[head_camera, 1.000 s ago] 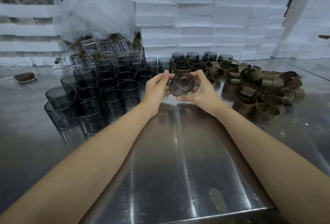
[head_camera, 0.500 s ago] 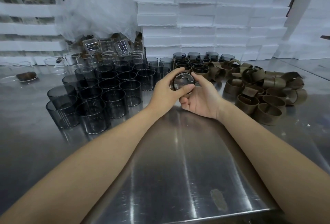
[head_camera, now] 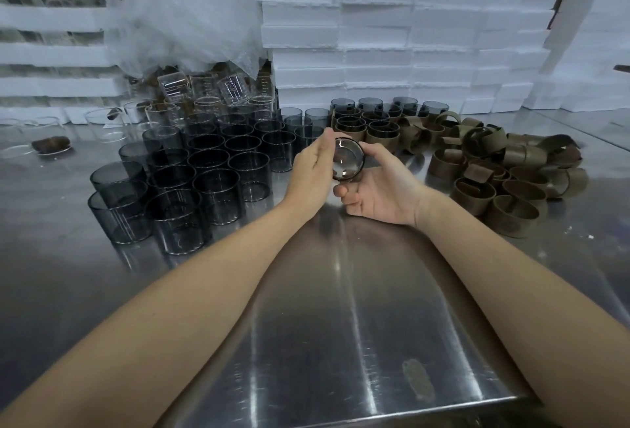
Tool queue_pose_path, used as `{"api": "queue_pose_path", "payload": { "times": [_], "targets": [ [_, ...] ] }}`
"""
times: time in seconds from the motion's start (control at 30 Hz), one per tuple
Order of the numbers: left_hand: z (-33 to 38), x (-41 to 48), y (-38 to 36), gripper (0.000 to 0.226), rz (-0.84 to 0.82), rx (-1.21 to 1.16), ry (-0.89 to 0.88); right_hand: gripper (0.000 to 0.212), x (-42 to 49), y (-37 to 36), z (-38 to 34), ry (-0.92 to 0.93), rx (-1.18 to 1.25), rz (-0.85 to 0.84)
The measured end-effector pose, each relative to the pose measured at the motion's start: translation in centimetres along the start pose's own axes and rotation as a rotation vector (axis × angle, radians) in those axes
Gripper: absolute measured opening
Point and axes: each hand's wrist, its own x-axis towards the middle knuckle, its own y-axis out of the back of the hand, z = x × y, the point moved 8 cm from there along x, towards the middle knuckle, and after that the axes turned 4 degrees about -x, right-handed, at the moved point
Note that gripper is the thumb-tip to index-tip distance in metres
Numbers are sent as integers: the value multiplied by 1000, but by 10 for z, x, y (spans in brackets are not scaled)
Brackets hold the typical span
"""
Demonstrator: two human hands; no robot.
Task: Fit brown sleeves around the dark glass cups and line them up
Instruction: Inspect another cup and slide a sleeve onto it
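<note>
Left hand point(head_camera: 312, 172) now farther left on the dark glass cup point(head_camera: 347, 160), right hand point(head_camera: 385, 192) beneath, both grips tight around it.

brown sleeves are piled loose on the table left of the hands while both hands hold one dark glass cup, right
Not quite: the head view shows the loose brown sleeves piled on the table right of the hands, not left. The left hand and right hand do hold one dark glass cup together.
</note>
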Motion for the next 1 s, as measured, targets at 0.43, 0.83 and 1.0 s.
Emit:
{"api": "queue_pose_path", "payload": {
  "times": [0.43, 0.83, 1.0],
  "targets": [
    [-3, 0, -1, 30, -12, 7, 54, 56, 4, 3, 1, 19, 26, 31],
    [-3, 3, 8, 29, 104, -32, 15, 53, 2, 0, 2, 5, -28, 4],
    [-7, 1, 7, 36, 90, -113, 122, 57, 1, 3, 1, 3, 0, 18]
  ]
}}
